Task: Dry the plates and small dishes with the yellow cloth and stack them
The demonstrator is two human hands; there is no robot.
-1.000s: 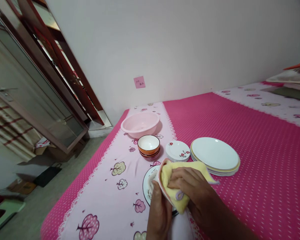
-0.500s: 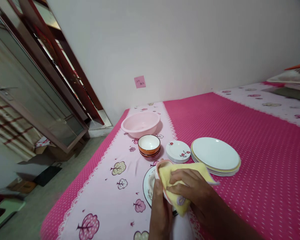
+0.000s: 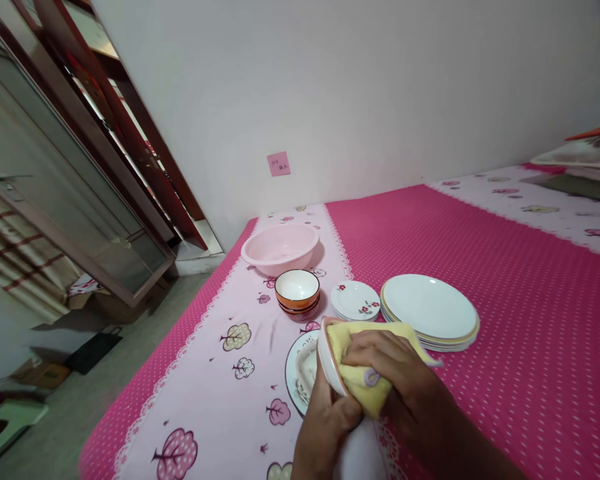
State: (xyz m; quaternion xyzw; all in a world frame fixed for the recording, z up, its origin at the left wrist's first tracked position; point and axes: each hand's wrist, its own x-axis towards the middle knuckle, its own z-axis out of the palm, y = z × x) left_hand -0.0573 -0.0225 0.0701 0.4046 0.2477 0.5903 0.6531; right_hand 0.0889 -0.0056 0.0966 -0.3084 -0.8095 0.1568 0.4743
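My left hand (image 3: 327,420) grips a white bowl with a pinkish-orange rim (image 3: 330,363), tilted on its side with its mouth to the right. A yellow cloth (image 3: 363,393) is pushed into the bowl by my right hand (image 3: 397,370), whose fingers are bent over it. One corner of the cloth hangs out to the right and bears a small lilac loop. Partly behind the bowl, a patterned plate (image 3: 293,377) lies on the bedspread with a white dish (image 3: 306,367) on it. The bowl's inside is mostly hidden by the cloth.
Beyond my hands stand stacked orange bowls (image 3: 298,293), small flowered plates (image 3: 355,300) and large white plates (image 3: 430,307). Farther back is a pink basin (image 3: 280,247) near the wall. The pink bedspread (image 3: 190,347) drops off at the left; pillows (image 3: 580,157) lie far right.
The bowl has turned, so more of its outer wall faces me. My left hand has shifted its grip lower, its thumb now near the lower rim. My right hand and the cloth moved slightly right.
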